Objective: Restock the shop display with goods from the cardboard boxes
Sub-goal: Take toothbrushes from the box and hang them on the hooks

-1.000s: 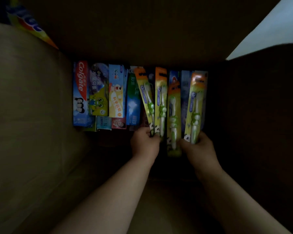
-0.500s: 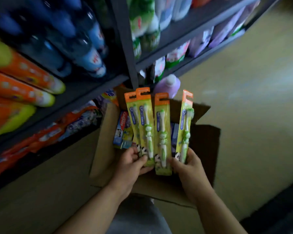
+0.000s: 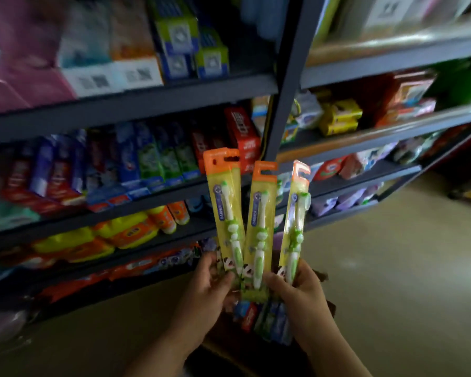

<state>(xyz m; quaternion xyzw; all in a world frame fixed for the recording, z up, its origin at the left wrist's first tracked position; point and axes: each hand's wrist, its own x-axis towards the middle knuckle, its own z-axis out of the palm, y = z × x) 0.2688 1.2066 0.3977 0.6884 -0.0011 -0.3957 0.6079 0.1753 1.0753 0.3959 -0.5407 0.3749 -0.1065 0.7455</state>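
Observation:
Several yellow toothbrush packs with orange hang tabs and green-and-white brushes fan upward between my hands. My left hand (image 3: 211, 284) grips the bottom of the left packs (image 3: 225, 213). My right hand (image 3: 299, 291) grips the bottom of the right pack (image 3: 295, 221); the middle pack (image 3: 260, 227) stands between the two hands and I cannot tell which hand holds it. Below my hands the open cardboard box (image 3: 223, 349) shows toothpaste cartons (image 3: 264, 319) inside. The dark metal shop display (image 3: 152, 91) rises in front.
Shelves hold toothpaste boxes (image 3: 136, 161), orange and yellow packs (image 3: 125, 232), and red cartons (image 3: 242, 134). A vertical shelf post (image 3: 288, 85) stands behind the packs. More stocked shelves run to the right (image 3: 365, 164). Beige floor (image 3: 405, 268) spreads on the right.
Both hands lifted the toothbrush packs out of the box and raised them before the shelves. The view swung up from inside the box to the display.

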